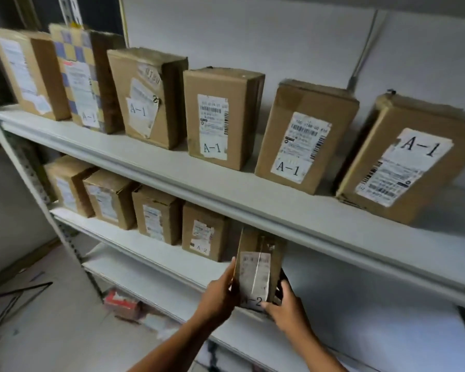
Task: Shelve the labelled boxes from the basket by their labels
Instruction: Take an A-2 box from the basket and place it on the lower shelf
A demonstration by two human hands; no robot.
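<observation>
On the second shelf [156, 253], right of the four boxes standing there, I hold the A-2 box [257, 267] upright at the shelf's front edge. My left hand [218, 296] clasps its left side; my right hand [287, 310] grasps its lower right corner. Above it, the top shelf [226, 191] carries A-1 boxes [220, 116].

Held box [258, 267] top hidden behind upper shelf edge [279, 221]; far-left box labels [16, 65] blurred.
</observation>
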